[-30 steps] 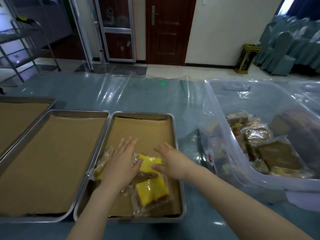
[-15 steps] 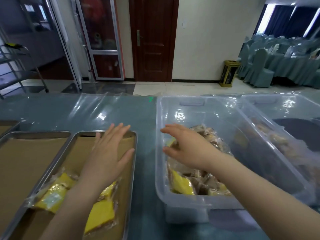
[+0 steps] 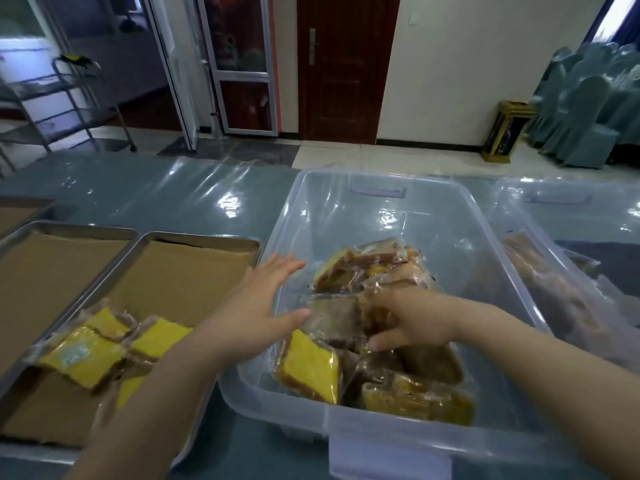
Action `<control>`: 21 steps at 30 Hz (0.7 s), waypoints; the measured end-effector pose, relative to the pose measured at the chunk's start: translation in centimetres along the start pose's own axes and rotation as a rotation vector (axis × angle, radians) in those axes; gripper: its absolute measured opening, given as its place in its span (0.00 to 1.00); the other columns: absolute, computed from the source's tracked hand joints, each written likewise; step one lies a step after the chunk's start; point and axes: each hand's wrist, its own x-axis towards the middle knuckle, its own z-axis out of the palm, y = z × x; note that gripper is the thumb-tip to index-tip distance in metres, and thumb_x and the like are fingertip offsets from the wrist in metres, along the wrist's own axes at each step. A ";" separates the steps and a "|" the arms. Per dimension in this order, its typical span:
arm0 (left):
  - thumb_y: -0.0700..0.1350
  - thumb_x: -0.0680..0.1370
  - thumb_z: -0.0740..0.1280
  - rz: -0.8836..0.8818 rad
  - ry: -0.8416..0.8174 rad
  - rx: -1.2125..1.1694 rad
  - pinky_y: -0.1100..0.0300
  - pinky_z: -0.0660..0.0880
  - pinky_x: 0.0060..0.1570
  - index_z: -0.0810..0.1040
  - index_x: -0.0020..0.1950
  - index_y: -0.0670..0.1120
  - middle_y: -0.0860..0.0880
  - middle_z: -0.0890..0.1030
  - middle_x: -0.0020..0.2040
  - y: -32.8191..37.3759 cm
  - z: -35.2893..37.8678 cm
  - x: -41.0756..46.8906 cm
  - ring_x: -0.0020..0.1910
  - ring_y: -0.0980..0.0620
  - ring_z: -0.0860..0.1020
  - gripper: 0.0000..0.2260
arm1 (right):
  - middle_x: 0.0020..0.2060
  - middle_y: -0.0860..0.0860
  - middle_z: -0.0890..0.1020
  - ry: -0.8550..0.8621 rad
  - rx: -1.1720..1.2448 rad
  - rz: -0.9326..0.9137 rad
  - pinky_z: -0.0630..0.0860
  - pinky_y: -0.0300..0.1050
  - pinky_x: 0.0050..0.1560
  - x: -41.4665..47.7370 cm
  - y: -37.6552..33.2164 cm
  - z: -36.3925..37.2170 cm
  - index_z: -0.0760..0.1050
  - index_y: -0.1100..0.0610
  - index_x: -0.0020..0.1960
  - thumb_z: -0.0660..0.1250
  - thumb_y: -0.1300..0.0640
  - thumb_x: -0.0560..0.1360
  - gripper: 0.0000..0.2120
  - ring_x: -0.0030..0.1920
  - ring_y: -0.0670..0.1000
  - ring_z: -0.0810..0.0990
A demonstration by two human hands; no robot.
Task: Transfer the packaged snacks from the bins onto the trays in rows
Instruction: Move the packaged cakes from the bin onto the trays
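Note:
A clear plastic bin (image 3: 460,216) holds several wrapped yellow and brown cake snacks (image 3: 349,271). My right hand (image 3: 408,320) is down inside the bin, fingers curled on a brown wrapped snack (image 3: 377,315) in the pile. My left hand (image 3: 252,306) hovers open over the bin's left rim, fingers spread, holding nothing. To the left a metal tray (image 3: 194,239) lined with brown paper carries a few yellow wrapped snacks (image 3: 86,351) at its near end.
A second lined tray (image 3: 69,227) lies left of the first, and a third shows at the far left edge. Another clear bin (image 3: 568,209) with snacks stands on the right. The table is covered with shiny plastic sheet. A rack, doors and covered chairs stand beyond.
Both hands left the tray and moved right to the bin. My right hand dropped into the pile and curled on a snack; my left hand reached the bin's left rim.

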 end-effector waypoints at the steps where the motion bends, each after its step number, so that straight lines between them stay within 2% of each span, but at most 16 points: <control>1: 0.57 0.75 0.65 -0.003 -0.010 0.069 0.62 0.42 0.69 0.55 0.74 0.60 0.65 0.53 0.71 0.1 0.0 0.1 0.67 0.70 0.43 0.31 | 0.57 0.48 0.77 -0.087 0.042 -0.008 0.74 0.47 0.58 -0.2 0.4 0.1 0.69 0.51 0.65 0.67 0.35 0.70 0.30 0.54 0.50 0.76; 4: 0.61 0.76 0.60 -0.020 -0.060 0.290 0.61 0.36 0.68 0.48 0.76 0.57 0.59 0.47 0.76 0.2 0.2 0.4 0.70 0.65 0.40 0.33 | 0.59 0.46 0.76 -0.299 0.048 -0.029 0.72 0.43 0.57 -0.7 0.7 0.5 0.67 0.51 0.67 0.67 0.31 0.67 0.36 0.55 0.48 0.75; 7: 0.62 0.77 0.56 -0.024 -0.102 0.506 0.60 0.35 0.68 0.45 0.77 0.52 0.53 0.47 0.77 0.3 0.5 0.6 0.74 0.57 0.41 0.34 | 0.71 0.48 0.67 -0.444 0.026 -0.020 0.65 0.49 0.68 -0.2 0.1 1.4 0.58 0.51 0.75 0.66 0.31 0.67 0.43 0.68 0.52 0.68; 9: 0.61 0.77 0.57 -0.026 -0.117 0.659 0.56 0.39 0.71 0.51 0.77 0.50 0.49 0.55 0.77 0.9 0.9 0.9 0.76 0.51 0.47 0.32 | 0.74 0.49 0.63 -0.532 -0.012 0.003 0.61 0.53 0.72 0.3 -0.4 2.1 0.53 0.51 0.77 0.66 0.32 0.68 0.46 0.72 0.55 0.62; 10: 0.61 0.77 0.58 -0.031 -0.144 0.696 0.54 0.44 0.72 0.56 0.75 0.49 0.47 0.61 0.74 1.7 1.3 1.2 0.74 0.48 0.54 0.30 | 0.74 0.50 0.63 -0.565 -0.035 0.016 0.61 0.55 0.72 0.5 -0.6 2.4 0.52 0.51 0.77 0.67 0.34 0.69 0.45 0.73 0.55 0.62; 12: 0.59 0.76 0.60 -0.024 -0.260 0.683 0.48 0.51 0.71 0.69 0.67 0.50 0.47 0.75 0.62 3.8 2.4 2.5 0.66 0.47 0.68 0.22 | 0.73 0.51 0.64 -0.605 -0.062 0.036 0.63 0.56 0.70 0.8 -0.9 2.9 0.51 0.50 0.77 0.69 0.38 0.70 0.44 0.72 0.56 0.64; 14: 0.53 0.77 0.64 0.005 -0.395 0.710 0.44 0.53 0.71 0.75 0.56 0.48 0.48 0.79 0.52 5.7 3.9 4.3 0.55 0.47 0.75 0.12 | 0.73 0.52 0.64 -0.611 -0.075 0.044 0.68 0.53 0.67 1.0 -1.1 3.3 0.49 0.50 0.78 0.71 0.45 0.72 0.43 0.70 0.57 0.66; 15: 0.50 0.76 0.65 0.023 -0.452 0.754 0.43 0.55 0.70 0.76 0.54 0.47 0.48 0.79 0.51 6.2 4.6 5.2 0.54 0.46 0.76 0.10 | 0.72 0.54 0.65 -0.615 -0.103 0.047 0.72 0.49 0.62 1.0 -1.1 3.5 0.48 0.51 0.78 0.71 0.49 0.72 0.43 0.66 0.57 0.70; 17: 0.50 0.76 0.67 -0.005 -0.622 0.846 0.40 0.55 0.69 0.74 0.59 0.46 0.47 0.77 0.58 6.4 5.9 6.6 0.60 0.43 0.73 0.14 | 0.68 0.58 0.70 -0.611 -0.198 0.047 0.76 0.39 0.44 1.0 -1.3 3.6 0.47 0.53 0.78 0.69 0.56 0.75 0.40 0.50 0.55 0.76; 18: 0.51 0.75 0.68 -0.060 -0.727 0.883 0.38 0.54 0.69 0.71 0.65 0.46 0.46 0.75 0.63 6.1 6.2 6.9 0.64 0.42 0.71 0.20 | 0.65 0.59 0.73 -0.589 -0.240 0.040 0.75 0.37 0.41 1.1 -1.2 3.6 0.50 0.56 0.77 0.67 0.57 0.76 0.37 0.46 0.55 0.76; 19: 0.53 0.74 0.69 -0.119 -0.820 0.919 0.36 0.53 0.69 0.67 0.69 0.46 0.45 0.72 0.67 5.8 6.3 6.9 0.67 0.41 0.68 0.26 | 0.63 0.59 0.75 -0.547 -0.266 0.028 0.76 0.39 0.45 1.1 -1.0 3.5 0.55 0.59 0.76 0.66 0.58 0.77 0.32 0.48 0.57 0.77; 21: 0.57 0.74 0.68 -0.159 -0.922 0.986 0.35 0.51 0.69 0.62 0.73 0.47 0.45 0.68 0.70 4.9 6.4 6.7 0.69 0.40 0.65 0.32 | 0.60 0.58 0.77 -0.421 -0.254 0.009 0.75 0.50 0.57 0.8 -0.4 3.0 0.64 0.60 0.70 0.64 0.59 0.76 0.24 0.56 0.58 0.77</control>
